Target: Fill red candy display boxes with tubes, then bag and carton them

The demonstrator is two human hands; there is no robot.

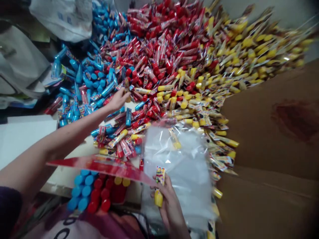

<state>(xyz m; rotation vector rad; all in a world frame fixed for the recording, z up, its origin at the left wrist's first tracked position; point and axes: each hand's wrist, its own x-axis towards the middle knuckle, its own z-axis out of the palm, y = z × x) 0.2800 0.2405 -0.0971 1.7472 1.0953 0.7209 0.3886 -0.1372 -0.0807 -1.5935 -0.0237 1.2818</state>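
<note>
Closest to my camera, a pink printed shirt (82,225) fills the bottom edge, with a dark sleeve (8,209) at lower left. Just above, at bottom centre, my right hand (170,207) grips narrowly around a yellow-capped tube packet (159,189), right in front of a clear plastic bag (179,172). My left arm (67,139) crosses from the left edge, and my left hand (117,101) reaches into the heap at centre, its fingertips (124,91) pinching a small packet (127,87) too blurred to identify. Under that arm lies a red plastic strip (99,167), with blue, red and yellow caps (87,191) massed below it. The heap of packets (149,79) runs blue at upper left, red at top centre and yellow at upper right. Brown cardboard (269,132) borders the right, and white sacks (62,20) sit at upper left.
</note>
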